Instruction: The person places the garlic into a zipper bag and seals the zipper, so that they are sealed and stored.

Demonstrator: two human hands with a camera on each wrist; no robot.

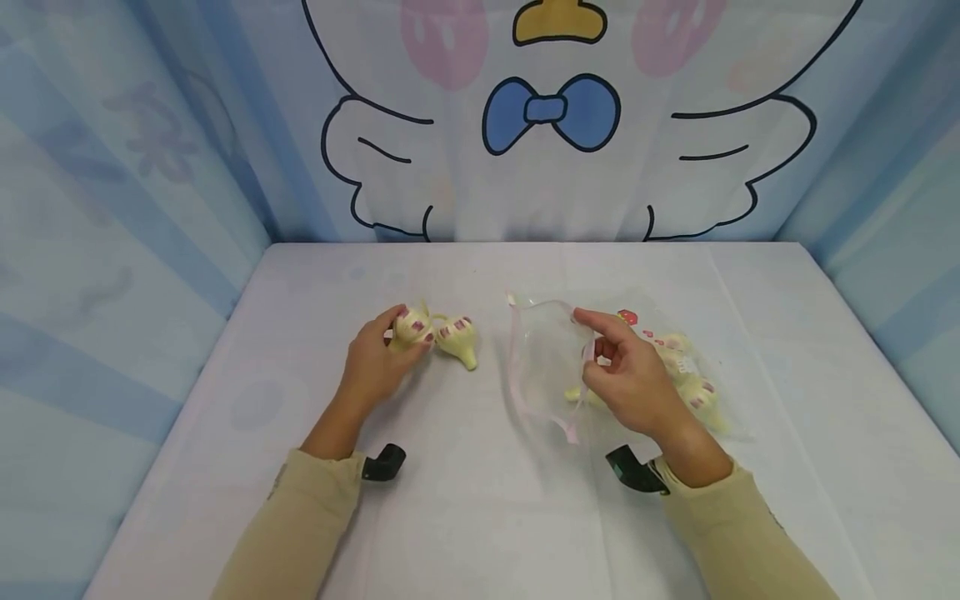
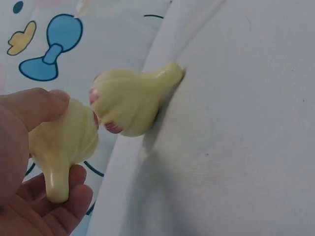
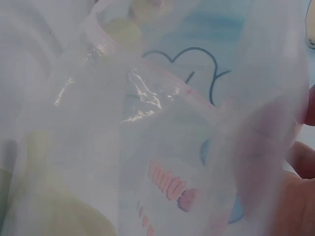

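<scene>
My left hand (image 1: 375, 362) grips a pale yellow toy garlic bulb (image 1: 412, 327) with purple-red patches, thumb on one side and fingers beneath. Right beside it is a second garlic bulb (image 1: 459, 337), its stem end on the table in the left wrist view. With thumb and curled fingers, my right hand (image 1: 636, 379) pinches the pink rim of a clear zip bag (image 1: 515, 358), whose mouth gapes to the left. Inside the bag lie more garlic bulbs (image 1: 699, 393). Through the film in the right wrist view, a red print (image 3: 172, 184) shows on the bag.
A white cloth covers the table (image 1: 487, 517). Behind it hangs a curtain (image 1: 555, 192) with a cartoon figure and blue bow tie, and blue-white curtains (image 1: 112, 292) close both sides. A black wrist camera (image 1: 384, 462) sticks out from the left sleeve.
</scene>
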